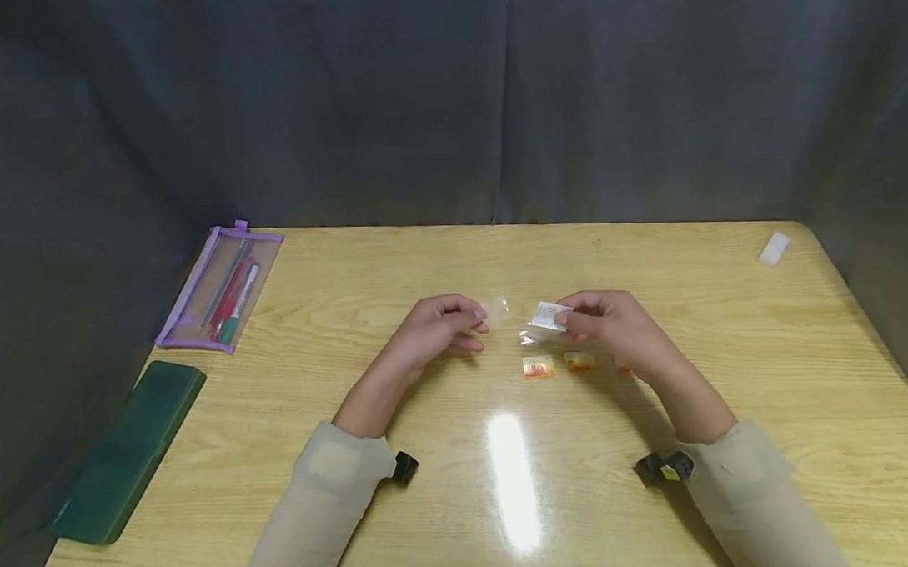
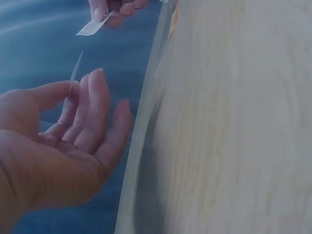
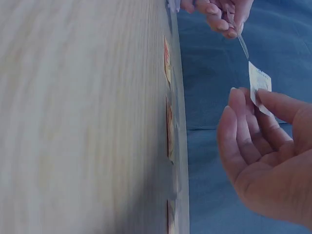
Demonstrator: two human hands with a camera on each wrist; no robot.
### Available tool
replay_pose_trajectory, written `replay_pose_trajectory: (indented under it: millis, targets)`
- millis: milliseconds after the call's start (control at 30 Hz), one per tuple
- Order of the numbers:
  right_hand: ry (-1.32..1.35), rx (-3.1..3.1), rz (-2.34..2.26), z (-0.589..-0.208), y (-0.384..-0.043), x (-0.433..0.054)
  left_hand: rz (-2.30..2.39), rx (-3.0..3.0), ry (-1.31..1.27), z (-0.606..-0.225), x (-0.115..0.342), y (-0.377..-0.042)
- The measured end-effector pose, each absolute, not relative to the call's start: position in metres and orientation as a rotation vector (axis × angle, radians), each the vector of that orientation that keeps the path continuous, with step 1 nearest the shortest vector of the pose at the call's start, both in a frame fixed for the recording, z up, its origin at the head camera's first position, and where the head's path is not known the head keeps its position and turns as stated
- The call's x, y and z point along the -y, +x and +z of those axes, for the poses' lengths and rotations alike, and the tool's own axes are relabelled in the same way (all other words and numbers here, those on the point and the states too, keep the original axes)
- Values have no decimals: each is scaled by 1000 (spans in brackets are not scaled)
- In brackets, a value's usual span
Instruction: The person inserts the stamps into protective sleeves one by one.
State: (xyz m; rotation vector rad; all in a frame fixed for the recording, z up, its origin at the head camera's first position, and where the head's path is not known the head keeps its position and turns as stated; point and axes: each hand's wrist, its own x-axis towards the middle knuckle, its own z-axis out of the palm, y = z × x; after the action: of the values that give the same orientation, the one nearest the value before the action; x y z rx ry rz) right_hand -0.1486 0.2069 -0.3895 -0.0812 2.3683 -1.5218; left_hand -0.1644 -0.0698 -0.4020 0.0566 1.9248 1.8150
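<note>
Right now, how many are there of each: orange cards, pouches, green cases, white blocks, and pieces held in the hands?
Orange cards: 3, one partly hidden
Pouch: 1
Green case: 1
White block: 1
Held pieces: 2, a clear piece in the left hand and a white slip in the right hand
Total: 8

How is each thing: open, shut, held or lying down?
Small clear plastic piece: held by left hand
Small white printed paper: held by right hand
Purple-edged clear pouch: lying flat, fastening unclear
Long green case: closed
Small flat orange-yellow pieces: on pale wooden table
Small white block: on table
</note>
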Motion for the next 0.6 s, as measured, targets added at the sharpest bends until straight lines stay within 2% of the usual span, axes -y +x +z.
replay_pose_trajectory:
  millis: [233,600]
  targets:
    - [-72,-2323,-1590,-388,-149,-212,1845,-1868,61,-400,65,-163]
    - [-10,-2291,-1677,-387,-147,-213,1918,-1865,-70,-401,61,-159]
